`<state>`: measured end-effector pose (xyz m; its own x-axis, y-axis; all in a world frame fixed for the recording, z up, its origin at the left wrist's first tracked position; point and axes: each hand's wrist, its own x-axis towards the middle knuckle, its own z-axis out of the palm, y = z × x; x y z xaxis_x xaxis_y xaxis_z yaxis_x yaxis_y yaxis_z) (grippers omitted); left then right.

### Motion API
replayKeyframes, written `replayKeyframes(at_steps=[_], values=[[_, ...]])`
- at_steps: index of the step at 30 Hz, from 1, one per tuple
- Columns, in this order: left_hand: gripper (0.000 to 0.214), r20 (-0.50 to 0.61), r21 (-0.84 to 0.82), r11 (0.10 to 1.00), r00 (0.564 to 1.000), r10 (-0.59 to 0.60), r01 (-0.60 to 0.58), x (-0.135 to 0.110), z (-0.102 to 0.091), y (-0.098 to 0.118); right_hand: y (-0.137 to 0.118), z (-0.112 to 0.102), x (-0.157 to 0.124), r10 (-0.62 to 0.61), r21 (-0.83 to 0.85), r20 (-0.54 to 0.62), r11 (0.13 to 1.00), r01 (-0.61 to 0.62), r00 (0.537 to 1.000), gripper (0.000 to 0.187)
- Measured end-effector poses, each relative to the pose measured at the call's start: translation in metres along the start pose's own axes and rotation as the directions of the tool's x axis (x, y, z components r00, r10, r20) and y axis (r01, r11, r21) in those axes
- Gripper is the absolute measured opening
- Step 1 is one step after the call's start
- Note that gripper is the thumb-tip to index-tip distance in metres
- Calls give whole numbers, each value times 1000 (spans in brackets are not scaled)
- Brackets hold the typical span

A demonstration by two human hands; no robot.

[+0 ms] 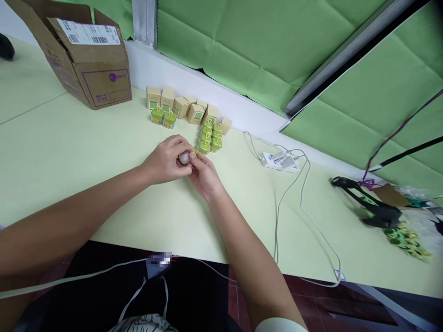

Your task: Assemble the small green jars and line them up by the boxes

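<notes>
Both hands meet over the table around a small whitish, rounded piece (184,158), perhaps a little jar. My left hand (166,159) is closed about it from the left, the fingers curled over. At its right side my right hand (205,176) pinches a yellow-green bit between thumb and fingers; most of that is hidden. Just beyond the hands stand several small clear jars with green lids and pale loops (206,137), set in two rows. Two more such jars (163,117) stand farther left, in front of small tan cartons (195,114).
A large open cardboard box (104,83) stands at the back left. To the right lie a white power strip (279,161) and loose white cables (302,203). Farther right are a black strap-like object (377,207) and a pile of green pieces (406,242). A low white wall backs the table.
</notes>
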<state>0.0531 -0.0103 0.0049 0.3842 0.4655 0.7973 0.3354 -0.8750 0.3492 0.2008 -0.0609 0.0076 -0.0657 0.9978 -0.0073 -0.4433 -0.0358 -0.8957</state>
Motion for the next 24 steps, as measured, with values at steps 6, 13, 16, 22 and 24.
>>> replayKeyframes(at_steps=[6, 13, 16, 22, 24], values=[[13, 72, -92, 988, 990, -118, 125, 2, -1, 1, 2, -3, 2, -30, -24, -13, 999, 30, 999, 39], [13, 20, -91, 991, 995, -100, 101, 2, 0, 1, 2, -2, -1, -24, -26, 6, 999, 25, 1000, 39], [16, 19, -93, 992, 996, -85, 86, 0, 2, 0, 1, -3, -1, -20, -46, -14, 999, 20, 1000, 40], [28, 55, -77, 994, 996, -74, 78, -4, 4, -5, 0, -9, 3, -49, 11, -38, 999, 50, 998, 46], [24, 44, -93, 993, 997, -65, 69, -5, 4, -6, 0, -13, 5, -55, 18, -76, 998, 57, 996, 44]])
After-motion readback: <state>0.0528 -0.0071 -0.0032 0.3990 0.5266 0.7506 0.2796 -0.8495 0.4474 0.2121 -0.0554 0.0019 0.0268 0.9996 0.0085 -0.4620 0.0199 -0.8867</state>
